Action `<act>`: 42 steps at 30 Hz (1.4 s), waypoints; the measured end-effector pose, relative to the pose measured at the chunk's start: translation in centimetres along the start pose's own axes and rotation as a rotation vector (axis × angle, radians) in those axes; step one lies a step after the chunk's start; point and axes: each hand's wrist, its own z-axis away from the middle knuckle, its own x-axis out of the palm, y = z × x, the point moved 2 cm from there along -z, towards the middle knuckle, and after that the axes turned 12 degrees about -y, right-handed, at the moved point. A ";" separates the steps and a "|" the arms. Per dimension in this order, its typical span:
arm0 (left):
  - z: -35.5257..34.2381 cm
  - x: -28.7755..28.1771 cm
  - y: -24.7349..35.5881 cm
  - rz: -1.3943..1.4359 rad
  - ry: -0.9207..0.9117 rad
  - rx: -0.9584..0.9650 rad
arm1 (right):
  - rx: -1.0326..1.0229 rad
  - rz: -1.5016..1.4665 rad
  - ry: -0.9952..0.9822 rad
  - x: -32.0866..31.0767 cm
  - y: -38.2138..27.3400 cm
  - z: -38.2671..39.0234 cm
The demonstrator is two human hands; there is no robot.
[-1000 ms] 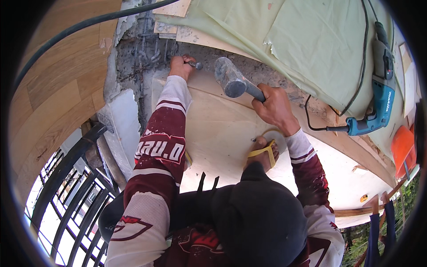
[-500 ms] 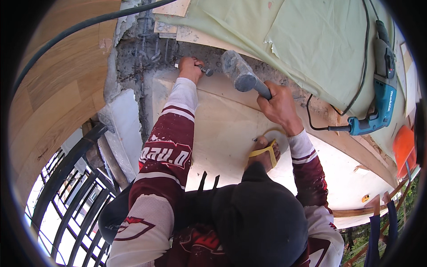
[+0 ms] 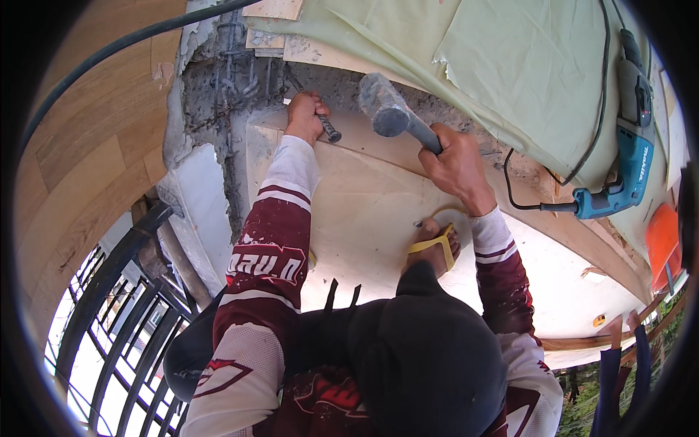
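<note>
My left hand [image 3: 304, 115] grips a steel chisel [image 3: 329, 128] at a slant, its far tip against rough broken concrete [image 3: 204, 87] with exposed metal bars [image 3: 233, 69]. My right hand [image 3: 457, 164] is closed round the handle of a hammer [image 3: 389, 109], whose heavy, dusty head hangs just right of the chisel's struck end. Below both hands lies a pale board [image 3: 342, 204], with my foot in a yellow flip-flop [image 3: 439, 247] on it.
A teal power drill [image 3: 626, 167] with a black cord lies right on green sheeting [image 3: 517, 65], near an orange object [image 3: 659, 233]. Wood flooring [image 3: 95, 124], a hose [image 3: 131, 36], a white slab [image 3: 200, 211] and black railing [image 3: 116, 306] line the left. Dark blue cloth [image 3: 611, 379] shows lower right.
Over the last second my left hand and the chisel's struck end have shifted down, the chisel now angled more steeply. The hammer in my right hand has moved slightly up and right.
</note>
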 end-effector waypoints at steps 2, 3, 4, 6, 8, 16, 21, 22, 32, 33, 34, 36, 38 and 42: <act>-0.8 -0.1 -0.1 0.078 0.025 0.038 | 0.008 0.006 -0.009 0.1 0.0 0.0; -1.5 0.0 0.2 0.138 0.049 0.058 | 0.004 0.008 -0.016 0.1 0.0 0.0; -2.3 0.0 0.8 0.195 0.074 0.078 | 0.000 0.010 -0.023 0.1 0.0 0.1; -3.3 0.0 2.1 0.245 0.059 -0.003 | 0.003 0.016 -0.029 0.1 0.1 0.2; -3.3 0.0 2.8 0.219 0.085 0.003 | 0.014 0.032 -0.028 0.2 0.2 0.2; 0.4 2.6 -0.9 -0.048 0.010 0.010 | -0.007 0.032 -0.015 0.5 0.3 -0.3; -4.2 1.1 1.0 0.030 0.091 0.043 | 0.000 0.026 -0.030 0.3 0.3 0.1; -4.8 0.4 1.7 0.072 0.144 0.059 | -0.011 0.022 -0.026 0.2 0.3 0.2; 0.0 3.4 -2.4 -0.093 0.006 0.022 | 0.029 0.012 -0.037 0.5 0.0 -0.5; 0.0 3.3 -2.6 -0.019 0.054 0.022 | 0.021 0.020 -0.046 0.5 -0.1 -0.4; -0.2 3.1 -2.5 0.050 0.081 0.030 | 0.011 0.031 -0.050 0.4 -0.1 -0.4; -1.1 2.2 -1.7 0.125 0.090 0.025 | -0.004 0.047 -0.048 0.3 -0.1 -0.2; -1.8 1.0 -0.6 0.131 0.135 -0.007 | 0.021 0.062 -0.071 0.3 -0.1 0.0; -3.1 2.5 0.8 0.166 0.088 0.074 | -0.007 0.045 -0.035 0.6 -0.2 0.3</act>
